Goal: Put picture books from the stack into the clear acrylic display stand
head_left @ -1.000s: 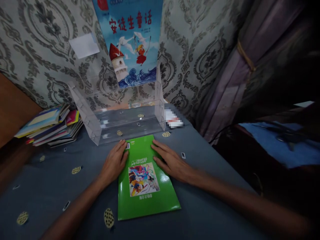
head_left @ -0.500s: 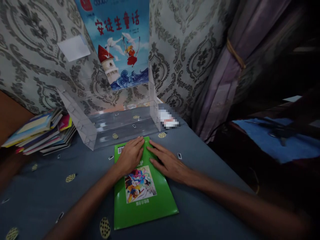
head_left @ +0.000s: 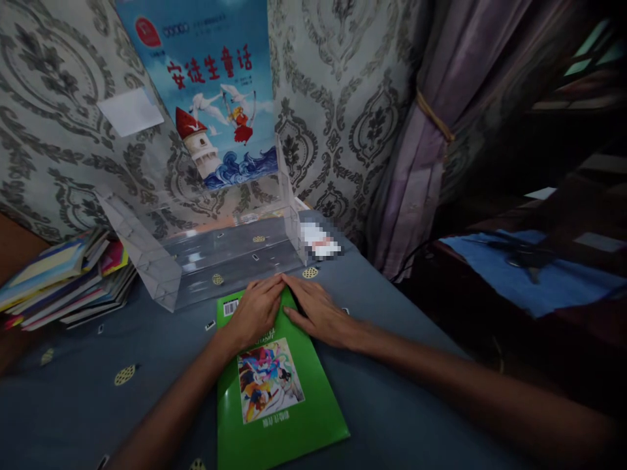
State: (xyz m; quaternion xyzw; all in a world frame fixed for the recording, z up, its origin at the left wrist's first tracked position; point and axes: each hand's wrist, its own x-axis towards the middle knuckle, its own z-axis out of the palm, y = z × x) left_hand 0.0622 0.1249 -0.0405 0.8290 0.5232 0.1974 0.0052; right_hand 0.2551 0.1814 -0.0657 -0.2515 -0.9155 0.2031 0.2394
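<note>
A green book lies closed on the cloth-covered table, with a barcode at its far left corner and a colourful picture on its cover. My left hand rests on the upper part of the cover, fingers stretched forward. My right hand lies on the book's far right corner and edge, its fingers extended and the thumb apart. At the far edge of the book the fingertips of both hands meet. Just beyond stands a clear plastic stand with upright side panels.
A stack of books sits at the left. Behind the stand, a blue poster and a white card are against the patterned wall. A purple curtain hangs at the right, beyond the table's edge. Farther right lies a blue cloth.
My right hand has moved left and forward on the book, bringing its fingertips to those of my left hand. The camera view has shifted slightly; the book stays flat on the table.
</note>
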